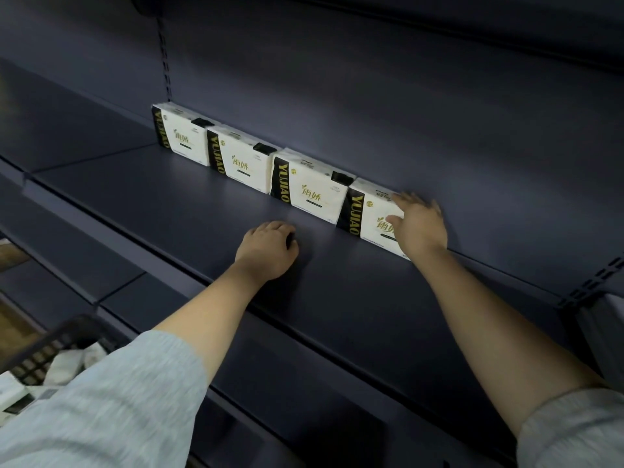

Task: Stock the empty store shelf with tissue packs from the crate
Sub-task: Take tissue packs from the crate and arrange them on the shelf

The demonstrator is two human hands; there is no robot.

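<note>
Four tissue packs (312, 187) line the shelf (202, 204); right hand (420, 224) presses the last with fingers spread, left hand (268, 248) curls empty, more wait in the crate (50, 349).

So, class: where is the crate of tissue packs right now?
In the head view the crate sits at the lower left, below the shelf, partly hidden behind the left sleeve.
</note>
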